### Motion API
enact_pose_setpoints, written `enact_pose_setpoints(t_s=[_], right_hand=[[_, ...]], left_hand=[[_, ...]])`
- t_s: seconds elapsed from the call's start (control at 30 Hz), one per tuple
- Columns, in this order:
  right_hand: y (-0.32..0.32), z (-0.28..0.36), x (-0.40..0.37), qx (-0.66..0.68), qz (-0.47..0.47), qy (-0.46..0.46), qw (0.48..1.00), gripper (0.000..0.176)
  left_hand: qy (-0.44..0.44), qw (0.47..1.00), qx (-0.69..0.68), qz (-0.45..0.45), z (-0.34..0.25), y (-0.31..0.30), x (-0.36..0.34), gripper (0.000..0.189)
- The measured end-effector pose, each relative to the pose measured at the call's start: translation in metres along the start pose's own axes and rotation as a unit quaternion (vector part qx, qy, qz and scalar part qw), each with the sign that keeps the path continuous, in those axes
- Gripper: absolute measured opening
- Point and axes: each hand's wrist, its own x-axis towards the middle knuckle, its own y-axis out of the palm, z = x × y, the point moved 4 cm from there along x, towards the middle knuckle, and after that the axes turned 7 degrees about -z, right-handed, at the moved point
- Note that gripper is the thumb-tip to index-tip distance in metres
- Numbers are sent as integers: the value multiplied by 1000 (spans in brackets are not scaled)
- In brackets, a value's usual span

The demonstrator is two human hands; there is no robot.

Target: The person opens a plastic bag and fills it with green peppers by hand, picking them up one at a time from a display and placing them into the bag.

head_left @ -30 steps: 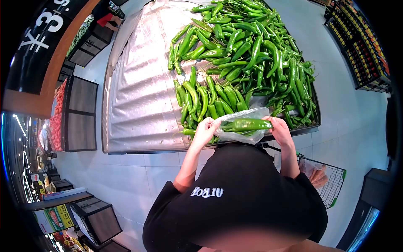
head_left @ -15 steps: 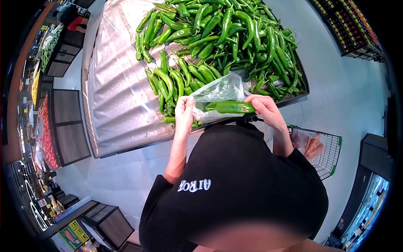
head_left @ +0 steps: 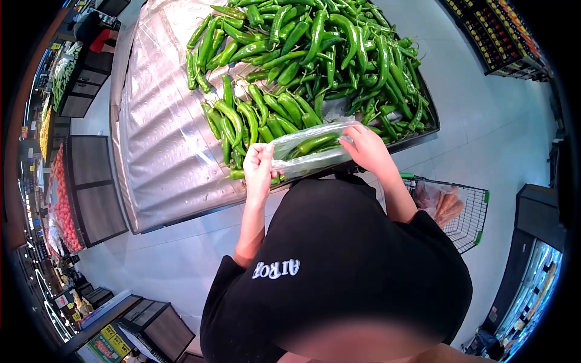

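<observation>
Now that the long green pepper (head_left: pixel 311 145) has slid fully inside the plastic bag (head_left: pixel 301 163), the left hand (head_left: pixel 260 163) pinches one end of it and the right hand (head_left: pixel 368 150) grasps the open mouth, just above the counter (head_left: pixel 163 139) edge; beyond lies the pepper pile (head_left: pixel 315 54).

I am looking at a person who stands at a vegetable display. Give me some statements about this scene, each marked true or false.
1. The plastic bag contains green peppers. True.
2. The pile of peppers on the display is red. False: it is green.
3. The left hand and the right hand both grip the bag. True.
4. The wire basket is empty. False: a bag of orange produce lies in it.
</observation>
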Motion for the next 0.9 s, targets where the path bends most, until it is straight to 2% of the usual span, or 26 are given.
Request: enact_pose_setpoints(t_s=[0.13, 0.23, 0.37, 0.5, 0.67, 0.9], right_hand=[[-15, 16, -7, 15, -1, -39, 999, 19], [-29, 32, -1, 7, -61, -92, 994, 19], [-11, 36, 12, -22, -88, -118, 989, 28], [38, 7, 9, -53, 1, -113, 992, 34], [21, 19, 6, 18, -32, -100, 994, 31], [2, 37, 2, 63, -68, -131, 987, 19]], left_hand=[[26, 999, 35, 1, 3, -2, 1, 20], [36, 997, 67, 14, 6, -4, 0, 22], [30, 993, 104, 51, 23, -7, 4, 25], [19, 983, 180, 36, 41, -9, 6, 24], [39, 961, 275, -7, 42, -25, 7, 24], [34, 957, 286, 12, 33, -25, 7, 29]])
